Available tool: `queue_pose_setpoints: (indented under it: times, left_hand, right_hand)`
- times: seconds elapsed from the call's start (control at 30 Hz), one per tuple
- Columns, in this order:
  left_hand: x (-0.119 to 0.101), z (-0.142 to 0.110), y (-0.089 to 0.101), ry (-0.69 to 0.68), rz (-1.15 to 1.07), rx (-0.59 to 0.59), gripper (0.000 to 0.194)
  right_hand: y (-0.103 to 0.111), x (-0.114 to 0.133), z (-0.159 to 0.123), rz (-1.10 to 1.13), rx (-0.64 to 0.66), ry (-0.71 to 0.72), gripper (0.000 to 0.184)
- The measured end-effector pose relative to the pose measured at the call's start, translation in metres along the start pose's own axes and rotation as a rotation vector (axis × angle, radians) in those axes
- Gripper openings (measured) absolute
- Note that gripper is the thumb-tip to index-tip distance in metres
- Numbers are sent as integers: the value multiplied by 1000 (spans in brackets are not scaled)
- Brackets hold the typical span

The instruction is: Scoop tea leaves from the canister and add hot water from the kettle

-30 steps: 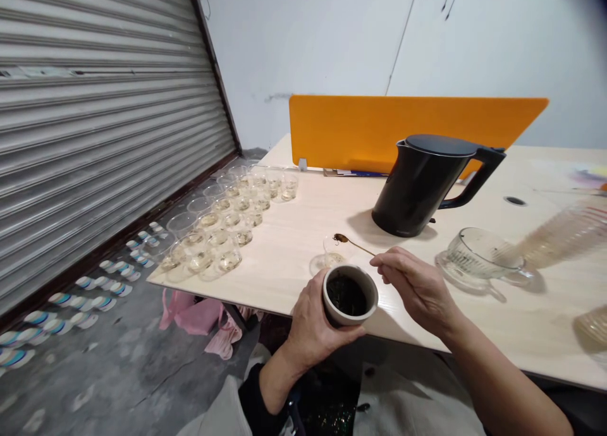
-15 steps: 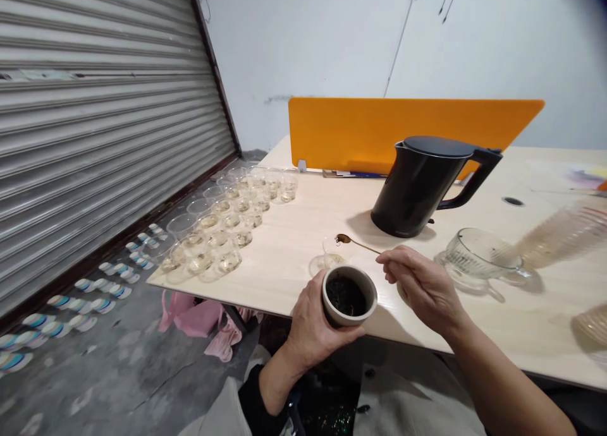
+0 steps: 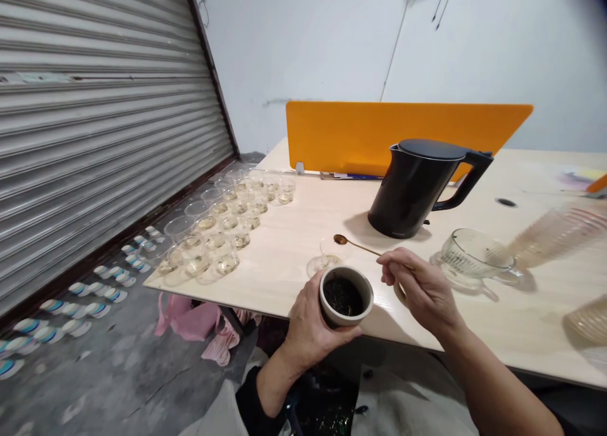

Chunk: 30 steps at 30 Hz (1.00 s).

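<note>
Spoon [image 3: 353,244], pinched in right hand [image 3: 420,289], points bowl-first left toward clear cup [image 3: 331,254]; left hand [image 3: 310,327] clasps tea pot [image 3: 346,295]; kettle [image 3: 417,186] behind.

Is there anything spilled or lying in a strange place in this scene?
Yes. Many small cups lie on the concrete floor beside the roller shutter, not on the table. A pink bag lies crumpled under the table edge. Nothing looks spilled on the table.

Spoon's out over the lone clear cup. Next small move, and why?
Probably tip the small brown spoon, held by the right hand, into the lone clear plastic cup below it; its bowl sits over that cup, clear of the grey ceramic cup of dark tea leaves in the left hand.
</note>
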<state>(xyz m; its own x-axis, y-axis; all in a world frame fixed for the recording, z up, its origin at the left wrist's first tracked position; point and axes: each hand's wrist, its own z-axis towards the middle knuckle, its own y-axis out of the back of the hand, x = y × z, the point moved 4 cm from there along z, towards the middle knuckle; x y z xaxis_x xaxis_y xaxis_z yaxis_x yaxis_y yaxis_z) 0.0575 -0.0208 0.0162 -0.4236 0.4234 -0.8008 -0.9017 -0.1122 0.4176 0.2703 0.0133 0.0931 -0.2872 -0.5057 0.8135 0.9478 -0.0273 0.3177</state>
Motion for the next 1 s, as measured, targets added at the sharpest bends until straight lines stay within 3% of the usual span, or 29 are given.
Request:
queue_pose_setpoints:
  times: [0.13,0.23,0.33,0.47,0.57,0.67,0.77,0.87,1.0]
  left_hand:
    - [1,0,0,-4,10,-10,101]
    - [2,-1,-1,5,9,-2,101]
    - [5,-3,-2,13,-8,-10,101]
    - [7,-6,-2,16,-50,-46,98]
    - [4,-8,5,20,-155,-49,96]
    - [4,-8,24,69,-246,-92,95]
    - [10,-3,53,109,-180,-265,98]
    - [19,12,81,121,-95,-414,95]
    - [34,49,102,119,-78,-473,87]
  right_hand:
    - [4,-4,4,225,-141,-87,13]
    - [24,-10,2,455,-313,-180,8]
    - [68,-10,-8,484,-539,-164,3]
    - [136,-10,-34,267,-801,-65,7]
    - [168,-28,-47,62,-834,-122,9]
    - [185,-54,-50,-123,-893,-210,15]
    - [188,-75,-45,-200,-863,-283,18]
    - [187,-80,-40,-274,-828,-340,19]
    - [183,-72,-39,-343,-746,-377,24]
